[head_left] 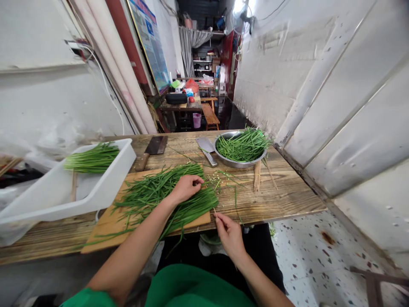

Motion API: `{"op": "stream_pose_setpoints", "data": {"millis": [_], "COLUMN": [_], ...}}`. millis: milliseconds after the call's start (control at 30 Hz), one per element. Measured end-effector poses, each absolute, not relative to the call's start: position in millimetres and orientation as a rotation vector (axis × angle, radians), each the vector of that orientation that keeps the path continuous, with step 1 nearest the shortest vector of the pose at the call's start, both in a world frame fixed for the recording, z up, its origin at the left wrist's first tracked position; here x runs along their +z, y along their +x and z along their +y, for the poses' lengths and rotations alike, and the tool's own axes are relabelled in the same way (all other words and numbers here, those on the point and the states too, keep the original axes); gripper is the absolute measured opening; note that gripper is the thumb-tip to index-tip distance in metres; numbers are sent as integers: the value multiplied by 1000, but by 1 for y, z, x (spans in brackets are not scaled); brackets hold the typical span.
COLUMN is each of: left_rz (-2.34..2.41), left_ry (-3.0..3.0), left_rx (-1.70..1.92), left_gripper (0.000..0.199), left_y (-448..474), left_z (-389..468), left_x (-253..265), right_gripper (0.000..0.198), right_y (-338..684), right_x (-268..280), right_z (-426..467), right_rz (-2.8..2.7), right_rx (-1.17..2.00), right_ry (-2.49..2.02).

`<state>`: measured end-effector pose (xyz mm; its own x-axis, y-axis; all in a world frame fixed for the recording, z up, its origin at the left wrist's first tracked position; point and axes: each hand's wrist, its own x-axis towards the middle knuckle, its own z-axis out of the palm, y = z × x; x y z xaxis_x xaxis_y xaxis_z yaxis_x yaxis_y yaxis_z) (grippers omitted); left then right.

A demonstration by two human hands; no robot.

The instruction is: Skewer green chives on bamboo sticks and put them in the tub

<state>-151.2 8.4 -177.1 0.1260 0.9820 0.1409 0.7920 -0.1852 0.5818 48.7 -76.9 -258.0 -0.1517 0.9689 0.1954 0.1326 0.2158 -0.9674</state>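
Observation:
Long green garlic chives (156,187) lie in a loose heap on a wooden cutting board (108,230), their cut ends toward the right. My left hand (187,187) rests over the heap, fingers curled and tips drawn together. Whatever those fingertips hold, if anything, is not clear. Just off the board's front right corner, my right hand (229,234) pinches a thin wooden skewer (215,210), its point near the chives' ends. Small pale cut bits (215,177) lie scattered beyond the heap.
A metal bowl (241,163) heaped with chives stands at the back right. Bundled skewers (257,177) lie in front of it. Two cleavers, one dark-bladed (156,145) and one silver (205,145), lie behind the board. A white tray (111,183) with more chives stands left.

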Motion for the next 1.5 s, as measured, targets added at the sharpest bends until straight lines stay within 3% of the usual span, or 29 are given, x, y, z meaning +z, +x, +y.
{"op": "stream_pose_setpoints", "data": {"millis": [1200,1367,1500], "left_rz": [1656,1466,1675], "left_ry": [2178,2325,2350], "left_rx": [739,567,669], "left_gripper": [20,23,23], "left_y": [-148,-157,-173], "left_z": [2,-4,-4], "left_x": [-180,-162,-146], "right_gripper": [27,26,24], "right_y": [47,47,52], "right_x": [-256,-259,-264], "right_z": [-76,-78,-86], "right_rz": [-1522,-1534,-1586], "right_rx": [1045,1003,896], "right_ry": [-1112,-1093,-1016]}}
